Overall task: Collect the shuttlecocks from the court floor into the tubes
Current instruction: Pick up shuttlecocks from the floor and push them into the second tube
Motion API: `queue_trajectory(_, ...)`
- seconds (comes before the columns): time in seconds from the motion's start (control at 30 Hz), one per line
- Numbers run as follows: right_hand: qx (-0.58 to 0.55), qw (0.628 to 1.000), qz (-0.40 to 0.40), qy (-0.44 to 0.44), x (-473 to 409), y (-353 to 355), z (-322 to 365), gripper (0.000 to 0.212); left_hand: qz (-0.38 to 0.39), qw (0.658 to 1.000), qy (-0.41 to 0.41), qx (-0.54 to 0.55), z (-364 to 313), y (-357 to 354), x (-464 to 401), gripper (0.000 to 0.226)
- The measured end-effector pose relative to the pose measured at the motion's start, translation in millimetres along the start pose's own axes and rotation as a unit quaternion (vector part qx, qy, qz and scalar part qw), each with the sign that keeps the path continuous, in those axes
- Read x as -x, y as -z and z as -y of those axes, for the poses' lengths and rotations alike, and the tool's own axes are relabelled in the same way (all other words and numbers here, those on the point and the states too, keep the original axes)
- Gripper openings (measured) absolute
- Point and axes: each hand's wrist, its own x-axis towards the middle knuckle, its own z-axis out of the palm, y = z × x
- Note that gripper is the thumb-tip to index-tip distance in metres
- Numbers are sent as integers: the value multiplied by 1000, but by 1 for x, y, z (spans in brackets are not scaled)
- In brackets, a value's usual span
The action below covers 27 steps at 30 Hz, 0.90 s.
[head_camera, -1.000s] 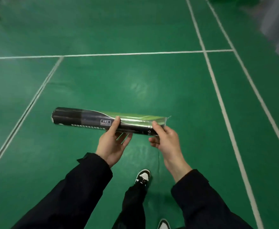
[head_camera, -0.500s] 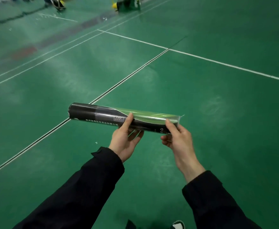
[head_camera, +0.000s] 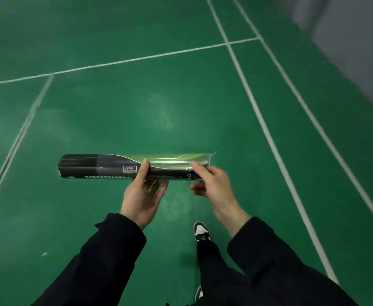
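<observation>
You hold the tube (head_camera: 134, 166) level at frame centre, its long axis left to right; your left hand (head_camera: 142, 195) grips mid-length, your right hand (head_camera: 212, 184) pinches the right end; no shuttlecock shows on the court floor (head_camera: 136, 102).

A green court floor (head_camera: 119, 120) is marked with white lines (head_camera: 267, 133). A grey wall (head_camera: 355, 40) is seen at upper right. Soft glare is reflected mid-floor.
</observation>
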Motion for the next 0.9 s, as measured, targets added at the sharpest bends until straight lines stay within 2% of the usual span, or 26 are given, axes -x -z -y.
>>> queue_trajectory(0.17, -115, 977, -181, -11, 96, 142, -46, 23, 106, 976, 142, -127, 131, -74, 29, 66)
queue_trajectory(0.27, -182, 940, -289, -16, 160, 219, -79, 21, 170, 941, 189, -222, 218, -118, 64, 85)
queue_trajectory(0.3, -208, 923, -324, -14, 182, 243, -89, 18, 189, 928, 218, -237, 249, -131, 82, 83)
queue_trajectory(0.37, -250, 889, -383, -14, 224, 285, -110, 14, 213, 900, 254, -283, 308, -149, 112, 50)
queue_trajectory(0.4, -266, 873, -409, -16, 244, 304, -121, 14, 227, 886, 263, -306, 336, -157, 127, 45)
queue_trajectory(0.5, -296, 842, -450, -14, 291, 359, -151, 16, 222, 873, 320, -294, 418, -171, 152, 74)
queue_trajectory(0.57, -306, 831, -464, -12, 318, 399, -169, 18, 215, 866, 355, -280, 471, -178, 165, 63)
queue_trajectory(0.7, -327, 800, -503, -24, 358, 464, -192, 22, 234, 832, 386, -323, 550, -201, 200, 44)
queue_trajectory(0.9, -345, 768, -537, -49, 372, 560, -215, 22, 236, 798, 389, -395, 642, -260, 210, 39)
